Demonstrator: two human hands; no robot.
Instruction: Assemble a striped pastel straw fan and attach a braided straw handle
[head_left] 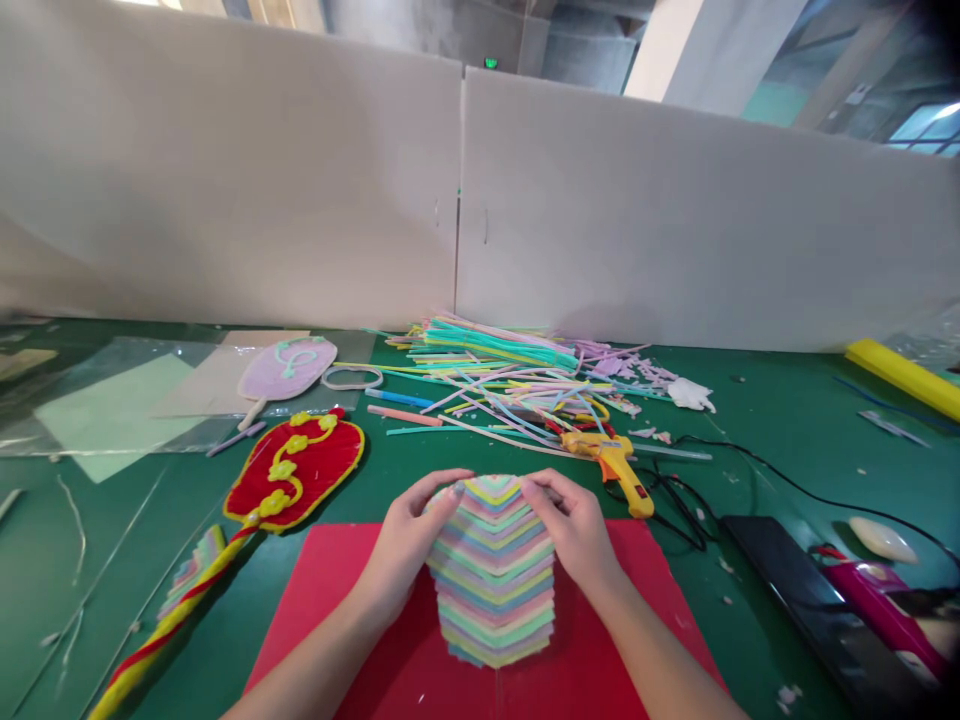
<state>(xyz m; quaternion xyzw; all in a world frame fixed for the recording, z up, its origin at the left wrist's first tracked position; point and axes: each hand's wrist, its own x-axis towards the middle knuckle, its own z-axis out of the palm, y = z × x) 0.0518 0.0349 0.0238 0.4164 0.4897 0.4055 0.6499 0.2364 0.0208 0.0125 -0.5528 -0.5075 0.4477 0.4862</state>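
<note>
Between my hands is a panel of pastel chenille stems point(495, 570), laid in V-shaped stripes of pink, yellow, green, blue and lilac. My left hand point(416, 535) pinches its upper left edge, thumb on the face. At the upper right edge, the thumb and fingers of my right hand point(574, 525) grip it too. Below the panel lies a red board point(330, 590) on the green table. Just beyond my right hand rests a yellow glue gun point(619, 465) with a black cord.
Loose chenille stems point(495, 350) are heaped at the back. A red fan point(300, 470) with yellow flowers and a lilac fan point(289, 367) lie left. On the right are a black phone-like slab point(795, 580), a magenta device point(877, 600) and a yellow bar point(904, 378). White partitions point(675, 210) stand behind.
</note>
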